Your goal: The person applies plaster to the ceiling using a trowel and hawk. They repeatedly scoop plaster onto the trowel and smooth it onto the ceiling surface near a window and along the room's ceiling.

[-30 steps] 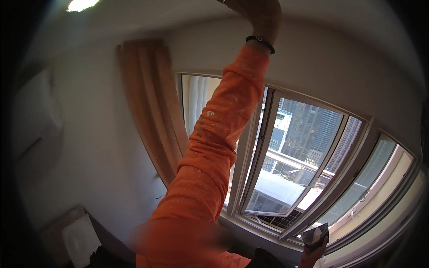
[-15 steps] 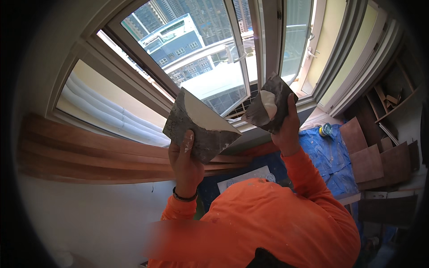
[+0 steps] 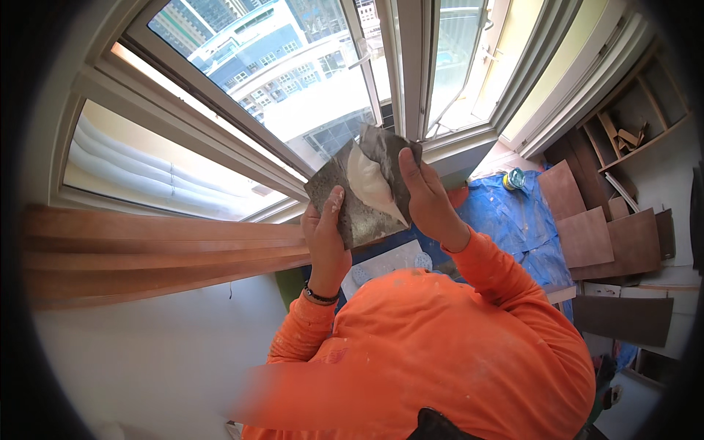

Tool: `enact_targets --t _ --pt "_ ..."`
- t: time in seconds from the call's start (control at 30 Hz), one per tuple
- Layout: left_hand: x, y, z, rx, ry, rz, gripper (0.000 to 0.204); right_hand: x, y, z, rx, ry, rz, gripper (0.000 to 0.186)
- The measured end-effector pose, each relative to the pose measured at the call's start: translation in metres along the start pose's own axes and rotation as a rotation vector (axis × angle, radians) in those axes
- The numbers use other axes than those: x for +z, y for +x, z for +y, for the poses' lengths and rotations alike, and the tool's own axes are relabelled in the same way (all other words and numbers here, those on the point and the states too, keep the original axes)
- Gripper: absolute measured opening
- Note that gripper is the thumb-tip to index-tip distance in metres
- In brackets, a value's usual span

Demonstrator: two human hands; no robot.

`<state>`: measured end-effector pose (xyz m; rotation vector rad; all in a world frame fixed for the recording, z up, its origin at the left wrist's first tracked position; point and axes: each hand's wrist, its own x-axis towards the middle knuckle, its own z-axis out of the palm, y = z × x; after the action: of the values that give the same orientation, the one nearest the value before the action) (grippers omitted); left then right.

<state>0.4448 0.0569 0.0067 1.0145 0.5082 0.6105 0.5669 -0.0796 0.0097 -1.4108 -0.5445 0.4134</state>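
Note:
Before the window, my left hand is closed on the lower edge of a flat, square grey plate, thumb on its face. A thick mound of creamy white putty lies along that plate's right part. My right hand is closed round a second, darker grey plate, which looks like a wide putty blade, its thumb on top. The second plate's edge meets the putty and overlaps the first plate; where exactly they touch is hidden under the putty. Both plates are smeared and stained.
Glazed windows rise ahead, their frames just beyond the plates. A brown wooden ledge runs along the left. At right, a blue sheet covers the floor, with a small tin on it and brown boards beside it.
My hands have come together, and the two plates, apart before, now overlap. The putty from both now shows as one mound between them. The view has shifted slightly.

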Motion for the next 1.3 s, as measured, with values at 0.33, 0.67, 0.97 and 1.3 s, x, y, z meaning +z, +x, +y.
enact_targets --t 0.33,0.67,0.97,1.3 --pt "0.038 -0.036 0.027 1.101 0.585 -0.763 0.033 -0.037 -0.036 -0.003 0.39 1.24 -0.089 0.047" --pt "-0.005 0.005 -0.009 0.921 1.238 -0.731 0.037 -0.08 -0.049 -0.008 0.425 1.133 0.132 0.041" --pt "0.047 -0.045 -0.005 -0.113 0.021 -0.112 0.029 -0.085 -0.039 -0.001 0.069 0.941 0.456 0.05" --pt "0.071 -0.039 -0.017 0.271 0.01 -0.054 0.023 -0.072 -0.074 -0.004 -0.059 0.125 -0.212 0.057"
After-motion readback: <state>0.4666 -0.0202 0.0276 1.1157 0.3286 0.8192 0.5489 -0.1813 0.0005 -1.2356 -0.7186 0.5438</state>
